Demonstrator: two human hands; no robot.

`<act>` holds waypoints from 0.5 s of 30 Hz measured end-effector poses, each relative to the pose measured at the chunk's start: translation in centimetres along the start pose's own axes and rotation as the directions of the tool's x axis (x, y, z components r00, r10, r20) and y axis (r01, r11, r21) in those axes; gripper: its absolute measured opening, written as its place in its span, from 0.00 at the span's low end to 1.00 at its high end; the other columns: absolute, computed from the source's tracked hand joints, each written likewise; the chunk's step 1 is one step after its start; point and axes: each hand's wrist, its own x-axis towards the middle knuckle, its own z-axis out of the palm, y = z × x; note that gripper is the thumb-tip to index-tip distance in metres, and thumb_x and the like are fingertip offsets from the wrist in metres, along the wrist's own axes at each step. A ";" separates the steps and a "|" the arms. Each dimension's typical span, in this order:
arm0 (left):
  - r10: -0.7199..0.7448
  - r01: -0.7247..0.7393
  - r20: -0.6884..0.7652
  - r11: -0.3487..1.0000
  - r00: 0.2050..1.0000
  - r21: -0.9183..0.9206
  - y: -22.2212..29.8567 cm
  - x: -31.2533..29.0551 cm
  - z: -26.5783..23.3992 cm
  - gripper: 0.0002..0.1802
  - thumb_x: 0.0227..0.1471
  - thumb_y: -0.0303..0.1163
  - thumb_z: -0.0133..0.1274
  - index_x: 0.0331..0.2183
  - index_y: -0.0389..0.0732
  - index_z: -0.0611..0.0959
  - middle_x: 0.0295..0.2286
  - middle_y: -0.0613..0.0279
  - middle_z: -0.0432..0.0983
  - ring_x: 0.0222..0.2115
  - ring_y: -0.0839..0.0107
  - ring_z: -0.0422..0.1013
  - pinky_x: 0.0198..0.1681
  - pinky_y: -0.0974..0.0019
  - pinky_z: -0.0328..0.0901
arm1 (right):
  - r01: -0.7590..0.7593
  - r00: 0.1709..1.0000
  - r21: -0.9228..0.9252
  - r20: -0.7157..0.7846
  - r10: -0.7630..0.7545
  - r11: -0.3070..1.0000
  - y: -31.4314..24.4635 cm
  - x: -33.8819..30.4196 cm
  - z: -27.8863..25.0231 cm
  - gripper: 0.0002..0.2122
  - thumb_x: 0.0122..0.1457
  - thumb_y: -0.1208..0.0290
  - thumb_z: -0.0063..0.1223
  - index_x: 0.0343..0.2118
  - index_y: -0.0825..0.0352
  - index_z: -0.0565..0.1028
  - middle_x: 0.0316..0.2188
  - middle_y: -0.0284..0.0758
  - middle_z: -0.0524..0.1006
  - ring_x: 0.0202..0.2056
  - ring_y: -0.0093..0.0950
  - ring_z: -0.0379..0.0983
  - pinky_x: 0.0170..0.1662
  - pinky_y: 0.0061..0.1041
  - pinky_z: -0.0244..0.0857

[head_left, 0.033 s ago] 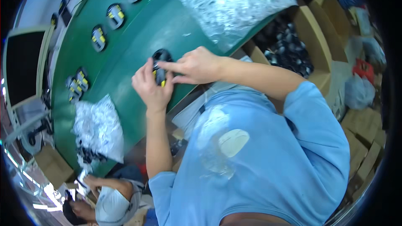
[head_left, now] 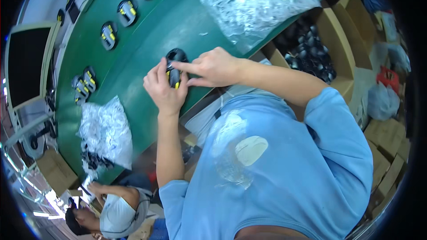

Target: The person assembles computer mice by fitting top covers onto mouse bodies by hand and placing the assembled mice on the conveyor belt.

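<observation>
A black oval plastic part [head_left: 177, 55] with yellow pieces lies at the near edge of the green table [head_left: 147, 44]. My left hand [head_left: 165, 90] is closed around its near end, fingers on one side and thumb on the other. From the right, my right hand [head_left: 215, 67] reaches over with its index finger stretched out, the tip pressing on the part's middle. Its thumb is apart, close to the left hand, and the other fingers are curled. What lies under that fingertip is hidden.
Similar parts [head_left: 127, 12] with grey and yellow pieces stand in a row farther off. A large clear plastic bag [head_left: 253, 4] lies at the far right, a smaller bag [head_left: 106, 129] at left. Right of me is a box [head_left: 340, 40] of black pieces. A co-worker [head_left: 118, 213] sits at lower left.
The whole view has shifted slightly. Both hands stay on the black part, with the right index finger still against it.
</observation>
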 end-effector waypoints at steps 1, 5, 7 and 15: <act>-0.023 0.023 -0.014 1.000 1.000 0.008 0.4 -0.4 0.2 0.37 0.48 0.41 0.72 0.57 0.36 0.82 0.44 0.49 0.78 0.44 0.49 0.72 0.50 0.49 0.65 | 0.029 1.000 0.023 0.005 -0.029 0.999 -0.1 -0.4 -0.2 0.32 0.64 0.49 0.63 0.70 0.50 0.70 0.27 0.29 0.83 0.28 0.34 0.84 0.25 0.33 0.73; -0.046 0.048 -0.053 0.998 0.998 0.050 0.5 -1.2 0.2 0.36 0.47 0.41 0.71 0.57 0.38 0.83 0.44 0.54 0.79 0.43 0.53 0.72 0.48 0.51 0.65 | 0.032 0.999 0.032 0.033 -0.033 0.999 -0.2 -0.3 0.0 0.34 0.64 0.48 0.63 0.72 0.50 0.69 0.25 0.31 0.83 0.26 0.34 0.83 0.25 0.34 0.73; -0.043 0.044 -0.035 0.998 0.998 0.044 0.6 -1.0 0.2 0.36 0.47 0.41 0.71 0.57 0.38 0.82 0.45 0.54 0.79 0.44 0.52 0.73 0.49 0.50 0.65 | -0.008 0.998 0.013 0.054 0.007 1.000 -0.3 -0.4 -0.3 0.34 0.64 0.48 0.63 0.72 0.50 0.68 0.23 0.32 0.83 0.23 0.35 0.82 0.24 0.34 0.73; -0.022 0.022 0.012 0.999 1.000 0.045 -0.4 -1.7 -1.0 0.38 0.51 0.41 0.72 0.59 0.34 0.81 0.46 0.45 0.79 0.48 0.45 0.73 0.52 0.46 0.66 | 0.012 1.000 0.064 0.019 -0.013 0.998 -0.3 0.5 0.9 0.30 0.62 0.47 0.62 0.67 0.44 0.73 0.18 0.37 0.79 0.21 0.43 0.79 0.23 0.42 0.70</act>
